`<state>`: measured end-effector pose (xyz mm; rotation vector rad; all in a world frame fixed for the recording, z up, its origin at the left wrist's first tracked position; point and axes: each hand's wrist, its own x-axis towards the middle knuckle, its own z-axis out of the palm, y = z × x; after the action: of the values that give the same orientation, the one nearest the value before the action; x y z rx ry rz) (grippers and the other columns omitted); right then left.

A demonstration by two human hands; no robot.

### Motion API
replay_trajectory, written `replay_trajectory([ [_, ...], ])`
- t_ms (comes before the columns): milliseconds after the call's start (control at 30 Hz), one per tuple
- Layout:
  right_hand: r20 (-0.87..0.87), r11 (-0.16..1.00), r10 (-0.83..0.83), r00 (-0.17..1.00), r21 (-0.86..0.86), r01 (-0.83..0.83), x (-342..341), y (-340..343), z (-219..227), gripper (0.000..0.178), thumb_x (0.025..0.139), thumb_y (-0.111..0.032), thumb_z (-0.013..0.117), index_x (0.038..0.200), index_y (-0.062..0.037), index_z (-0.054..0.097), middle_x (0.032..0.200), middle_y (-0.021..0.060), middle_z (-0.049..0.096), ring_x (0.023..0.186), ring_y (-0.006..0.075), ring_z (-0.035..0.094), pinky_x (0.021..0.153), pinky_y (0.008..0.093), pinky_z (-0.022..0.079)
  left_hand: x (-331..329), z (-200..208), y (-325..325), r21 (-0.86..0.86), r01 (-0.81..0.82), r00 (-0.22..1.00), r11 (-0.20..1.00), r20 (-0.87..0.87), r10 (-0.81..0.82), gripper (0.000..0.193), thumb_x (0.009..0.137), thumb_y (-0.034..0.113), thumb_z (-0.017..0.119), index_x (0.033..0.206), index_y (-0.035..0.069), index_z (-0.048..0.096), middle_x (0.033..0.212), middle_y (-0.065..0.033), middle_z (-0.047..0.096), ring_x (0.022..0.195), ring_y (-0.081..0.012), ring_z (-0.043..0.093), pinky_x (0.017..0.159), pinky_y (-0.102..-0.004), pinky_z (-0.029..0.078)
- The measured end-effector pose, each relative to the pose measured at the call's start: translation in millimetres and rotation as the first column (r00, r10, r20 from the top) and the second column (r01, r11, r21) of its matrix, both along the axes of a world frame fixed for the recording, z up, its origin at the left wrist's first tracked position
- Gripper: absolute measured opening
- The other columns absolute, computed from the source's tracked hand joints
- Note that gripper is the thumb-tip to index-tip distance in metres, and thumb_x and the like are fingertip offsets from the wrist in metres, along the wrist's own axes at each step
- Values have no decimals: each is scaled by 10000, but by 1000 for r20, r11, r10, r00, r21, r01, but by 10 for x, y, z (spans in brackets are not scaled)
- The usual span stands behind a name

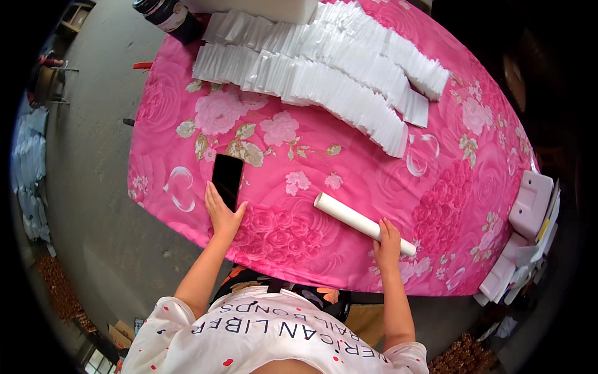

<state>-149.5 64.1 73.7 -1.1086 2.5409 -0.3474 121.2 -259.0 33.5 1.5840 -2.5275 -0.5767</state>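
A black smartphone (228, 179) lies on the pink flowered tablecloth (268, 162), its dark screen facing up. At the phone's lower end is my left hand (223, 212), open, with the fingers stretched along one side and the thumb spread apart on the other. A white tube or roll (349, 216) lies slantwise on the cloth to the right of the phone. My right hand (387, 244) grips it near its lower right end, fingers over the top; the thumb is mostly hidden.
Long rows of thin white folded packets (324, 78) cover the table's far part. A dark jar (169, 20) stands at the far left corner, beside a white block (255, 7). White plastic containers (531, 206) and papers sit off the right edge.
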Motion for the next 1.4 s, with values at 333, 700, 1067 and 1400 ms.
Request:
replay_trajectory([
  [333,-92,996,-4,996,-89,-4,-539,-356,-131,615,645,-19,666,1228,-47,472,1169,149,509,1069,331,481,938,414,383,-383,5,283,0,27,999,1000,-37,-27,1034,645,276,774,1388,-48,131,1346,-223,335,1220,-397,320,1036,-485,233],
  [700,-132,834,-541,830,40,550,975,396,-355,809,802,-314,596,1406,-6,155,1449,241,128,1314,435,162,1059,542,145,188,-77,13,158,133,990,978,24,-139,804,888,418,435,1414,-13,7,1473,-226,35,1357,-396,43,1083,-507,58],
  [1067,-222,869,-478,850,23,494,1180,726,-626,827,781,-495,499,1414,-70,178,1446,251,158,1322,434,164,1046,553,168,680,-437,-315,412,-28,934,911,334,-123,883,904,475,388,1382,45,-217,1440,-134,-304,1330,-335,-267,1042,-581,-66],
  [1400,-180,879,-454,873,71,472,1226,757,-631,856,753,-472,532,1403,-47,174,1434,283,151,1315,459,155,1043,570,153,556,-299,-428,482,-92,809,871,547,-217,1176,758,604,569,1351,45,-279,1409,-176,-342,1300,-378,-303,1049,-581,-18],
])
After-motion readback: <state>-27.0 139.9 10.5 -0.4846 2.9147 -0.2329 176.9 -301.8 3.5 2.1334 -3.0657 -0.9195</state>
